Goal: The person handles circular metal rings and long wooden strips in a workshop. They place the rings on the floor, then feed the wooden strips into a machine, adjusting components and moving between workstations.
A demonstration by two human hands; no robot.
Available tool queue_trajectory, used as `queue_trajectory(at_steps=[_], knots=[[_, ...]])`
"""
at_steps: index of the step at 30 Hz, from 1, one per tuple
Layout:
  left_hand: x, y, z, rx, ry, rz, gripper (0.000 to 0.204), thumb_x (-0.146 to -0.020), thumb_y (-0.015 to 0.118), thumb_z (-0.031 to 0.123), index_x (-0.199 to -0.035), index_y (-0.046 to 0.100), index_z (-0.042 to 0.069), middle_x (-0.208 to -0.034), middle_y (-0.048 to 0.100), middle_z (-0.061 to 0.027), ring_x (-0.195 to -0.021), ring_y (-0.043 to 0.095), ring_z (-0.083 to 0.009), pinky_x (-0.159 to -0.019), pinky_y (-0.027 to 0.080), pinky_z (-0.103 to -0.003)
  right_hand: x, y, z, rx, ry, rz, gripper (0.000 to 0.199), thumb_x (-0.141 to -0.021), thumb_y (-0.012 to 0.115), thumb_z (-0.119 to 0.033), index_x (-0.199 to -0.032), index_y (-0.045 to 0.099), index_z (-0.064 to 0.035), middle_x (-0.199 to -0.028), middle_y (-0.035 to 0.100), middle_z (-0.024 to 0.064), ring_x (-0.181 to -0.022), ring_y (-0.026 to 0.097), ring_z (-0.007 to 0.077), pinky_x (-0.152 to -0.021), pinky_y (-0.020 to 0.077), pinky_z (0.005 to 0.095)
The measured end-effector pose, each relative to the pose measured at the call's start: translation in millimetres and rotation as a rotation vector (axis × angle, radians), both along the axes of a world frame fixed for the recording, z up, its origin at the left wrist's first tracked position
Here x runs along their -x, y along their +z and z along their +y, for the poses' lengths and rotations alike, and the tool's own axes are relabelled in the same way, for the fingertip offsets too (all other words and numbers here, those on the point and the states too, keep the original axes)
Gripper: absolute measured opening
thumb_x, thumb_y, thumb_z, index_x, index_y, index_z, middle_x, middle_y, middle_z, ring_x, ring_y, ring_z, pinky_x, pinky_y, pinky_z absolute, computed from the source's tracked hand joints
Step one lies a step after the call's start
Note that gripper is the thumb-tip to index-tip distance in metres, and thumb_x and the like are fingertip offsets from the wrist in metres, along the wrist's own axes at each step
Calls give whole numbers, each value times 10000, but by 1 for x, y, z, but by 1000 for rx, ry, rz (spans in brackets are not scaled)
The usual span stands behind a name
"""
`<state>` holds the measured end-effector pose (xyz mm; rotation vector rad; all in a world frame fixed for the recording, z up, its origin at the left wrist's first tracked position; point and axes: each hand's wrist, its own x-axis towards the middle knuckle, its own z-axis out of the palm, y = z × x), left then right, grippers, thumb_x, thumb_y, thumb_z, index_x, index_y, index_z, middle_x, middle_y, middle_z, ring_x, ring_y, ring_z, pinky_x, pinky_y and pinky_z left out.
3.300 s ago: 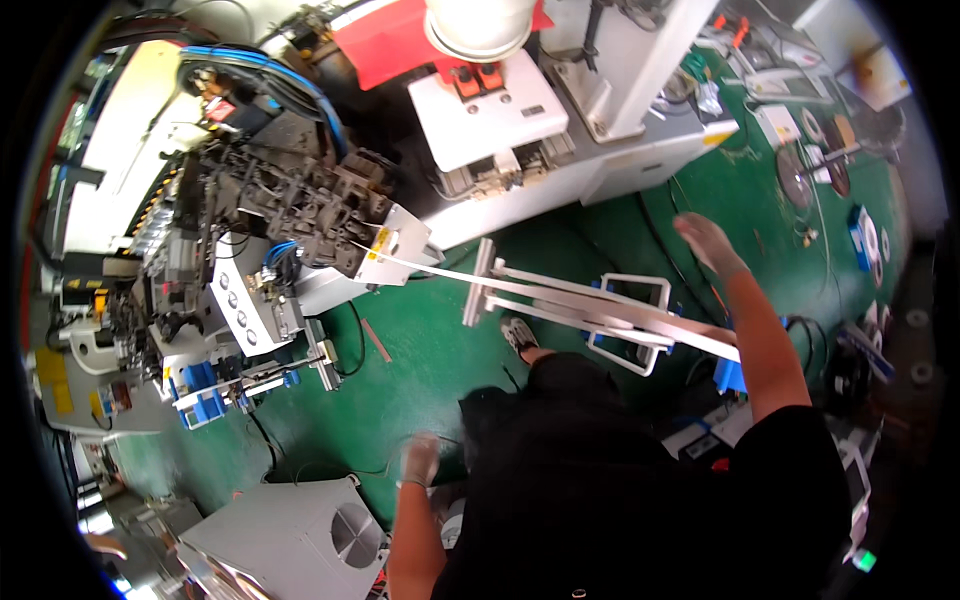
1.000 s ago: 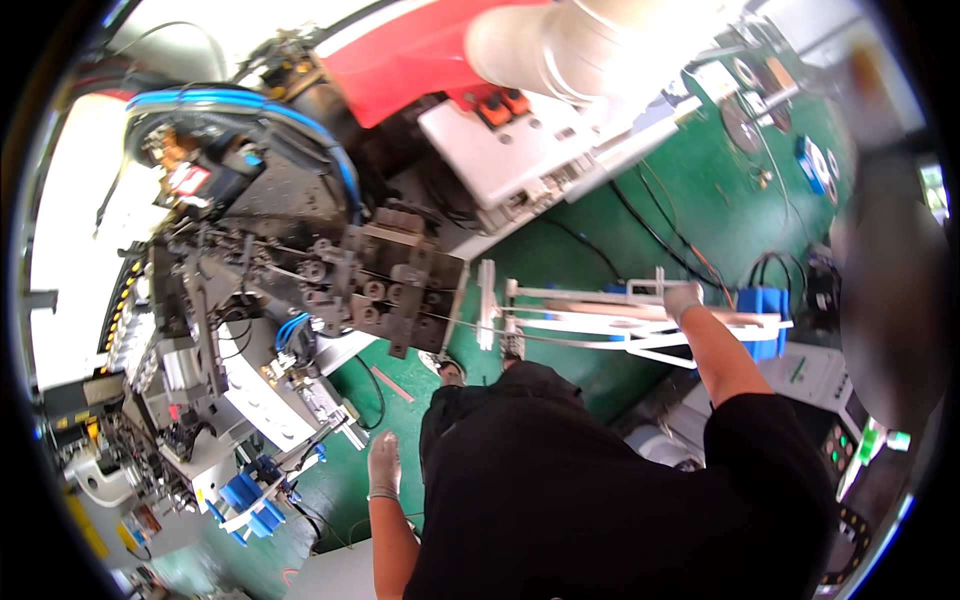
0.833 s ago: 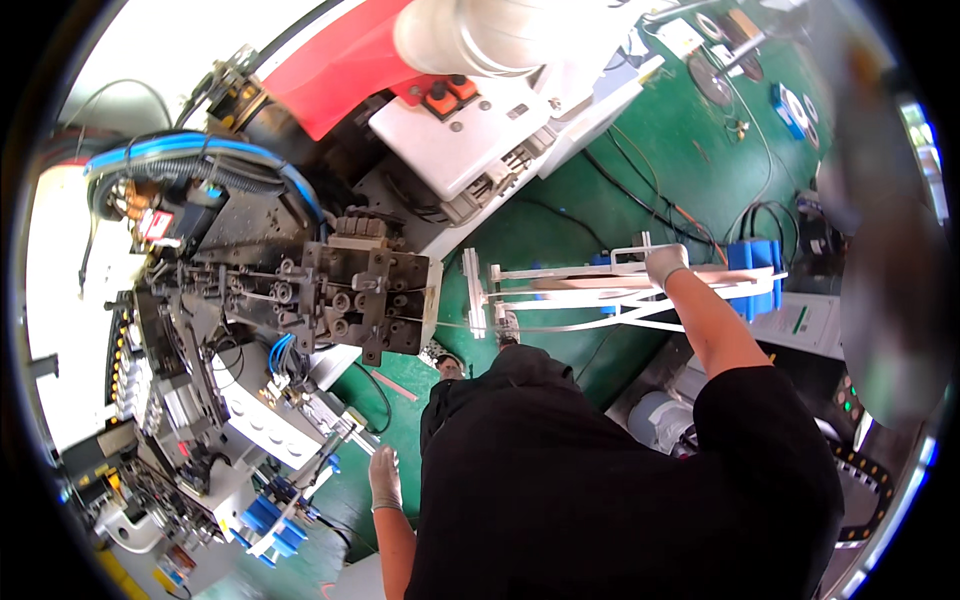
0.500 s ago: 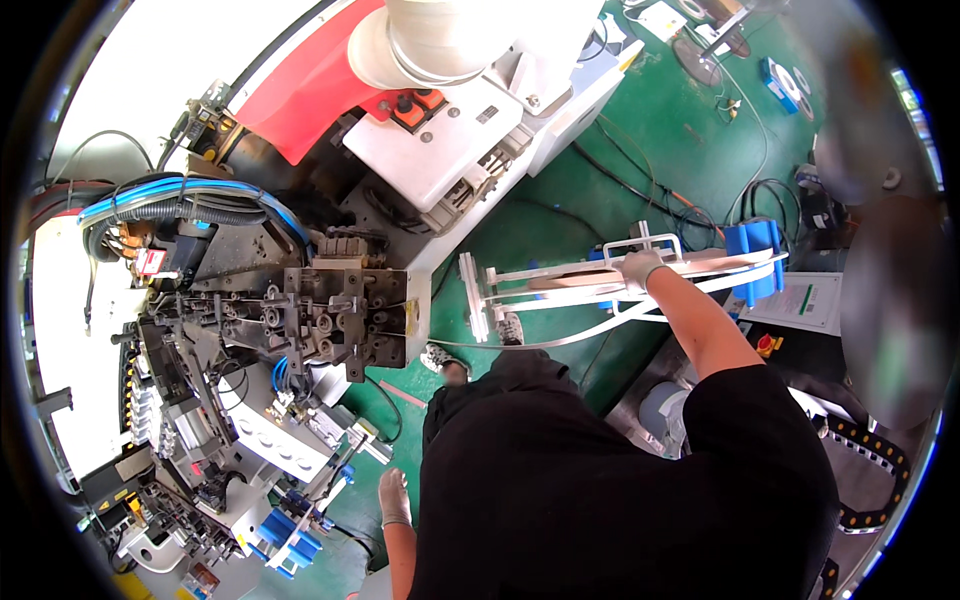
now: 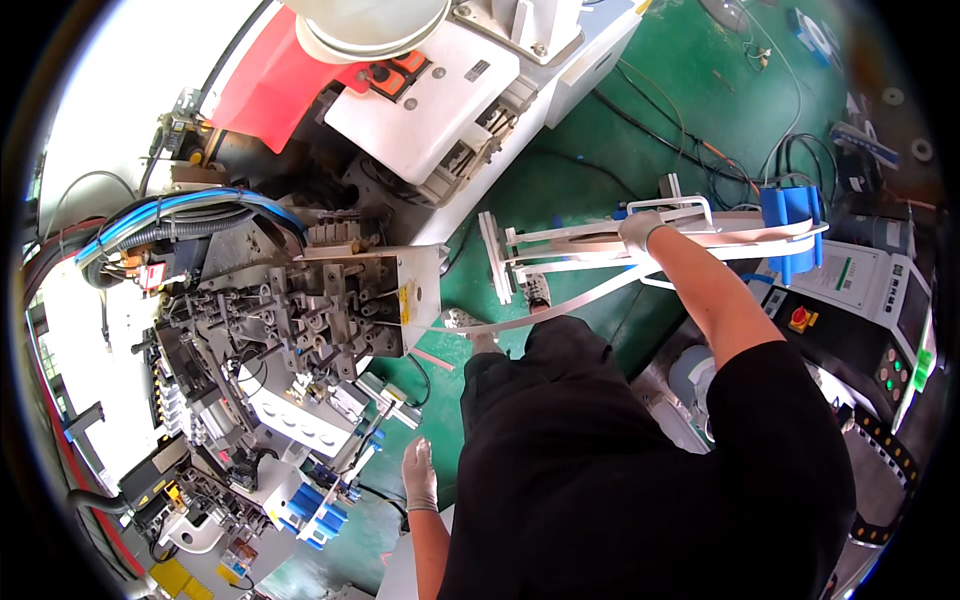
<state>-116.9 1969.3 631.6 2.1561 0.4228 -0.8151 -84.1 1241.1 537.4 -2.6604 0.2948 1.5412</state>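
My right hand (image 5: 640, 232), in a pale glove, is closed over the pale strip (image 5: 720, 238) on a white reel stand (image 5: 560, 250). The fingertips are hidden under the hand. The strip bends round blue rollers (image 5: 792, 232) at the stand's right end, then runs back left in a curve to the metal feeding machine (image 5: 340, 300). My left hand (image 5: 419, 475), also gloved, hangs low beside my body with its fingers loosely stretched and holds nothing. The machine's lower parts are the closest things to it.
A white machine cover with orange switches (image 5: 385, 78) and a red sheet (image 5: 285, 95) stand at upper left. Cables (image 5: 650, 115) lie across the green floor. On the right is a control box with a red-and-yellow knob (image 5: 800, 318). More blue rollers (image 5: 315, 512) sit at lower left.
The view has shifted, so the stand and machine sit differently in the picture. My right hand stays on the strip at the stand. My left hand still hangs by my side.
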Motion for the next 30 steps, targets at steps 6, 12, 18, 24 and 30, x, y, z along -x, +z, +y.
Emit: queue_trajectory(at_steps=[6,12,18,24,30], knots=[[-82,118,-173,292,-60,-341,334,-1120,558,175,-1307,676,-76,-1166,757,-148,-1059,735,-212,-964,578,-355,-14,87,-4,-497,-228,-191,327,-867,761,-328,-1059,799,-66,-1120,771,148,-1071,719,365,-944,548,469],[-135,195,-322,530,-577,-568,375,-1017,665,150,-1327,672,-62,-1207,747,-205,-1127,719,-308,-1084,514,-418,-9,254,39,-472,-215,-414,328,-910,749,-278,-1197,764,-118,-1067,771,140,-1073,718,367,-924,545,470],[-157,199,-432,444,-1101,-1017,499,-896,756,256,-1291,691,-42,-1275,708,-231,-1248,650,-410,-1106,485,-499,52,391,42,-657,-319,-800,219,-881,789,-202,-1054,751,-73,-942,758,138,-903,737,344,-779,540,444],[-182,232,-447,490,-1328,-512,330,-878,725,272,-1044,736,-14,-969,722,-213,-932,707,-381,-846,543,-446,156,452,12,-313,-301,-1217,134,-852,796,-97,-947,721,-41,-878,737,115,-860,718,339,-805,537,457],[-200,300,-378,421,-1379,-358,233,-853,679,147,-956,736,-54,-882,727,-182,-822,716,-307,-779,549,-380,191,432,21,21,-271,-1471,126,-797,811,-173,-856,714,-119,-814,702,42,-842,679,278,-927,474,429]])
